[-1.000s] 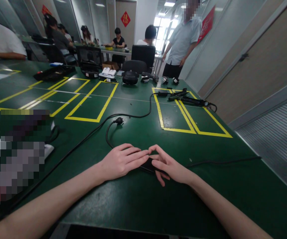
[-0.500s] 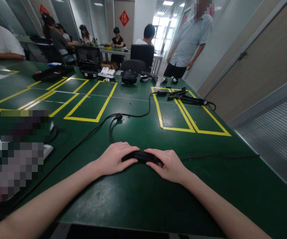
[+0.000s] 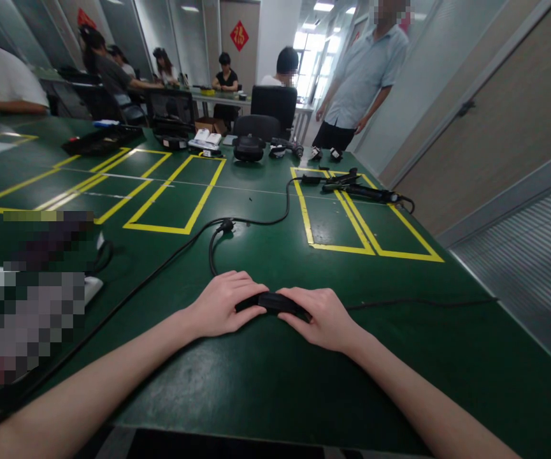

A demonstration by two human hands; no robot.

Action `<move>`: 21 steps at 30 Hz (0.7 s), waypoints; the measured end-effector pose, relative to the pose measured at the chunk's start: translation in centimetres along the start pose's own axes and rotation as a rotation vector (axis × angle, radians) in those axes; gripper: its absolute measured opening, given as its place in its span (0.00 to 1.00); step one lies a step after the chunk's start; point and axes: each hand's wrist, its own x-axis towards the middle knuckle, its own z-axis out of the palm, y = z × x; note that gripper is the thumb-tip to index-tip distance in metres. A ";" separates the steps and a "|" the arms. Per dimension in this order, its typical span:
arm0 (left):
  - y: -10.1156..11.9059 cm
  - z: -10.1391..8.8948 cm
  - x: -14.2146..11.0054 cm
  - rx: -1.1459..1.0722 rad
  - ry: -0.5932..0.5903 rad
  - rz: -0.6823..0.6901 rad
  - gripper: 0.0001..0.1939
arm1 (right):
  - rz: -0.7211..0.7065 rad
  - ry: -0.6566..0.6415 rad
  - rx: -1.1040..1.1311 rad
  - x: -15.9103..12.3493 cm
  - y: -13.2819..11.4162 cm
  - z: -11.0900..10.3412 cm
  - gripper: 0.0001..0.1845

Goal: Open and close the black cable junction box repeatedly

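Note:
A slim black power adapter (image 3: 274, 302) lies between my hands just above the green tabletop, its middle showing in the gap between them. My left hand (image 3: 230, 303) wraps around its left end, thumb in front and fingers over the top. Around the right end my right hand (image 3: 325, 315) closes in the same way. A short black cord with a power plug (image 3: 227, 225) runs up from beside my left hand. From the right hand's side a thin black cable (image 3: 413, 301) stretches to the table's right edge. Both ends of the adapter are hidden under my fingers.
Yellow tape rectangles (image 3: 186, 217) mark the green table (image 3: 256, 389). A long black cable (image 3: 160, 264) crosses it to a black corded tool (image 3: 361, 190) on the right. A blurred-out object (image 3: 31, 319) lies at left. Black cases (image 3: 248, 148) line the far edge; a person (image 3: 361, 76) stands beyond.
The adapter has tilted slightly, its right side dipping. My right fingers have shifted a little over it, and the plug has moved slightly left.

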 end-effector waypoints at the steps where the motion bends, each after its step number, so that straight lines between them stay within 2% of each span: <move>1: 0.0 0.0 0.0 0.012 0.018 0.011 0.17 | 0.014 0.006 0.026 0.0 0.1 -0.1 0.13; 3: 0.1 -0.2 0.0 0.071 0.072 0.041 0.22 | 0.097 0.051 0.102 -0.1 0.3 -0.5 0.14; 6: 0.1 -0.6 -0.1 0.188 0.197 0.087 0.28 | 0.352 0.187 0.306 -0.2 1.3 -1.9 0.17; 8: 0.1 -0.8 -0.2 0.207 0.253 0.114 0.27 | 0.522 0.321 0.486 -0.3 2.2 -3.2 0.22; 10: -0.1 -0.7 -0.3 0.167 0.230 0.133 0.24 | 0.625 0.511 0.630 -0.3 3.2 -4.7 0.24; 13: -0.3 -0.3 -0.3 0.067 0.108 0.122 0.18 | 0.666 0.814 0.714 -0.3 4.3 -7.1 0.23; 15: -0.3 -0.1 -0.3 0.006 0.043 0.104 0.17 | 0.660 0.954 0.753 -0.5 4.8 -8.8 0.22; 18: -0.1 0.1 -0.3 -0.047 -0.014 0.084 0.17 | 0.672 1.097 0.822 -1.2 5.6 -11.3 0.17; 21: 0.0 0.1 -0.3 -0.064 -0.027 0.071 0.16 | 0.697 1.167 0.786 -2.5 7.2 -13.3 0.11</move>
